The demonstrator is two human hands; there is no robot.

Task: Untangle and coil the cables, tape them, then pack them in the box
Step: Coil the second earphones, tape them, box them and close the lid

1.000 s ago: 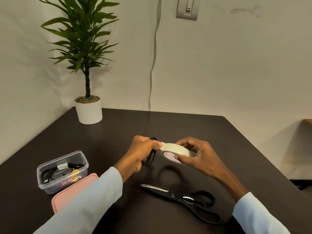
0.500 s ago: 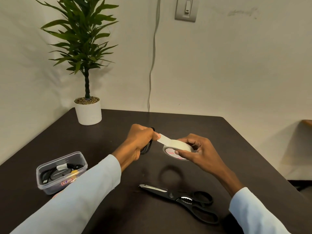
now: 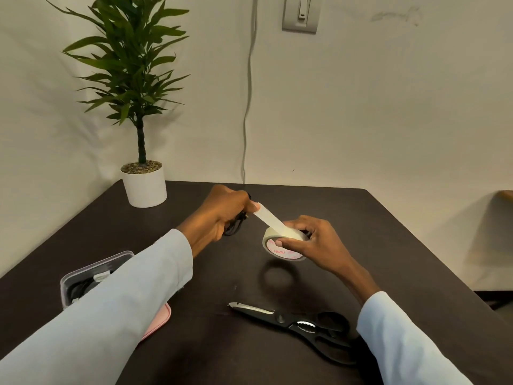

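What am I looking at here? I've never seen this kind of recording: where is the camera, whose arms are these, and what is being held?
There is no machine: the camera sits on a person's head, looking down at their own two hands over a dark table. The left hand grips a coiled black cable and pinches the free end of a tape strip. The right hand holds the tape roll above the table. On the table lie black scissors, a clear box holding cables, partly hidden by the left sleeve, its pink lid, and a potted plant.
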